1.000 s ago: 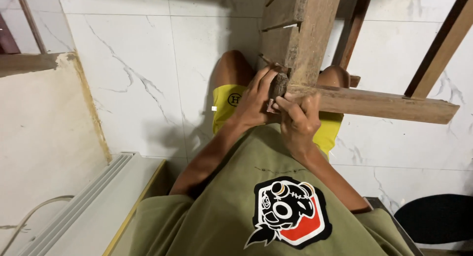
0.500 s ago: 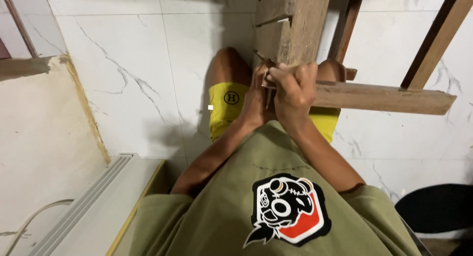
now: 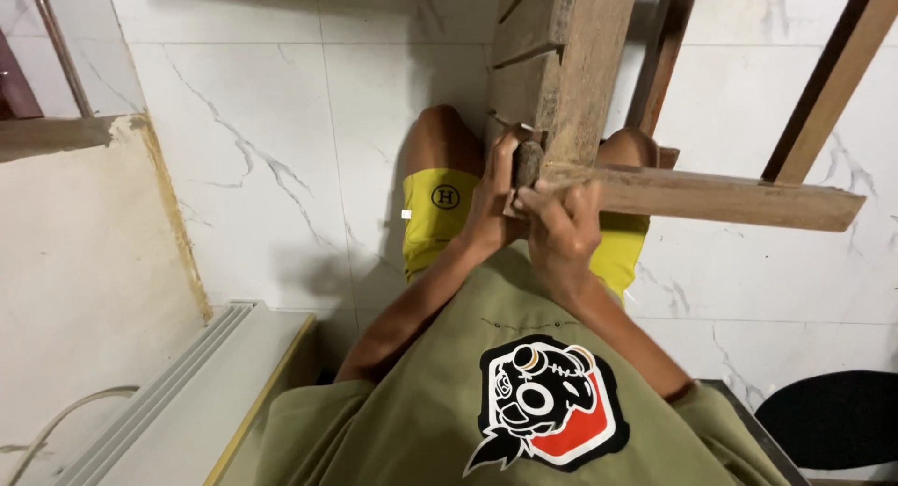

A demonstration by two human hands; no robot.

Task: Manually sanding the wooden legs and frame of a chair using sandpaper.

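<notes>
just beside the joint, both the left hand (image 3: pixel 488 205) and right hand (image 3: pixel 561 226) pinch a dark sanding pad (image 3: pixel 528 161), which could slip off the wooden frame's (image 3: pixel 580 84) edge and scrape knuckles

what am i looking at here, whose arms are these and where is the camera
There is no machine here. The camera sits on a person's head and looks straight down, so you see their own olive shirt, yellow shorts and two bare arms reaching away from the lens.

Below is a white marble-look tile floor. A rough wooden frame stands between the knees, with a rail running off to the right.

Both hands meet where the rail joins the upright. The left hand presses a small dark lump, perhaps a worn sanding pad, against the wood. The right hand grips just below it, at the rail's end; what it holds is hidden.

At the left are a pale wall and a ribbed white strip; a dark round thing shows at the lower right.
</notes>
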